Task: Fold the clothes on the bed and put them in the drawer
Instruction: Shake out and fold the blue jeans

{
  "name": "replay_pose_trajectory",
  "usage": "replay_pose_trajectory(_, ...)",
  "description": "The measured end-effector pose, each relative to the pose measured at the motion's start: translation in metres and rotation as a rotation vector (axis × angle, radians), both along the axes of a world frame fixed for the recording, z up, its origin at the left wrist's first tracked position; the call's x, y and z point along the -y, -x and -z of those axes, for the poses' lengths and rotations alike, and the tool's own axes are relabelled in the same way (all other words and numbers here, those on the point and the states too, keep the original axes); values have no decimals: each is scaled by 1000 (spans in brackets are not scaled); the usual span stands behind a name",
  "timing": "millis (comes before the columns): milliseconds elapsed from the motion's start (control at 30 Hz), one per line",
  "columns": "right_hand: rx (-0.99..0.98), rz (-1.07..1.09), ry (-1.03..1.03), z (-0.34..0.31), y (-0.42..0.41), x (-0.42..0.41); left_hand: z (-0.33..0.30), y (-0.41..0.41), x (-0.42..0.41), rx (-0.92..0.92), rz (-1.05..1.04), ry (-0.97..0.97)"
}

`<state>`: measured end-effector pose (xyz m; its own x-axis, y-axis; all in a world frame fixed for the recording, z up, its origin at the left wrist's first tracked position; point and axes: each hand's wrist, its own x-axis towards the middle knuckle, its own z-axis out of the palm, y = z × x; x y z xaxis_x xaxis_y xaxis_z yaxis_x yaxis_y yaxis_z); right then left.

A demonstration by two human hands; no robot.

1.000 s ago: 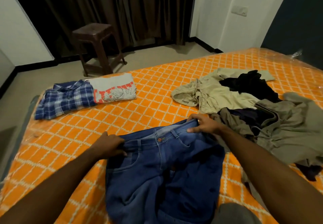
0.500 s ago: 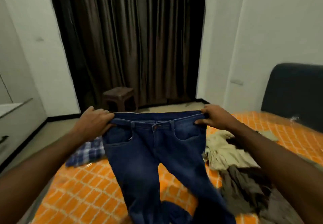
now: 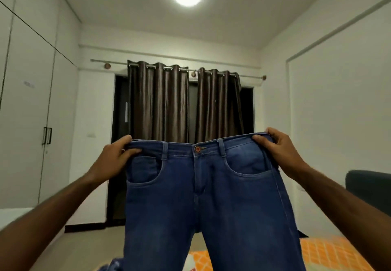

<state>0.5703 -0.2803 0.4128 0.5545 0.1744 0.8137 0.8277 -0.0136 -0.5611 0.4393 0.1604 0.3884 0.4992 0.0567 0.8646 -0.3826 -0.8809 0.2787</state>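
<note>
Denim, satin sheen, painted matt surfaces.

Jeans (image 3: 211, 196): blue denim, matt, faded paler across thighs, pale topstitching, a coppery metal button (image 3: 197, 149) at the waistband. Curtains (image 3: 184, 103): dark brown cloth with a glossy, satin-like sheen, hung by shiny metal eyelets on a dull metal rod (image 3: 101, 60). Wardrobe doors (image 3: 31, 112): smooth, matt white panels with dark slim handles (image 3: 47, 136). Walls and ceiling: smooth matt paint. Bed cover (image 3: 330, 253): orange cloth with a white lattice print, blurred. Headboard (image 3: 370, 188): dark, matt, material unclear.
</note>
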Motion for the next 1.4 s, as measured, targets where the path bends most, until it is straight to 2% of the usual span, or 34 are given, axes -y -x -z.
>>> replay_pose_trajectory(67,-35,-25,-70,-8,6,-3,-4,9,3,2,86,101)
replay_pose_trajectory(133,-152,-104,-121,-16,11,-2,-6,18,4,29,172,175)
replay_pose_trajectory(267,-345,-274,-30,-19,21,6,-5,31,2,101,236,253)
replay_pose_trajectory(500,-366,-347,-39,-1,17,4,3,37,9,66,326,362)
replay_pose_trajectory(733,-438,-462,-18,3,23,8,12,23,10,-25,419,606)
replay_pose_trajectory(800,-559,-367,-4,10,5,1,12,7,11,-98,306,662)
replay_pose_trajectory(900,-835,-58,11,38,-35,-24,28,-23,14,-283,29,739)
replay_pose_trajectory(1000,-917,114,-38,71,-62,-54,51,-46,35,-339,-76,758)
replay_pose_trajectory(1167,-854,47,-174,64,-30,-98,44,-62,77,-210,-60,742)
replay_pose_trajectory(1267,-709,11,-177,47,-20,-123,31,-59,113,-148,39,685)
replay_pose_trajectory(1400,-485,39,-114,25,-2,-157,19,-54,163,-49,157,492)
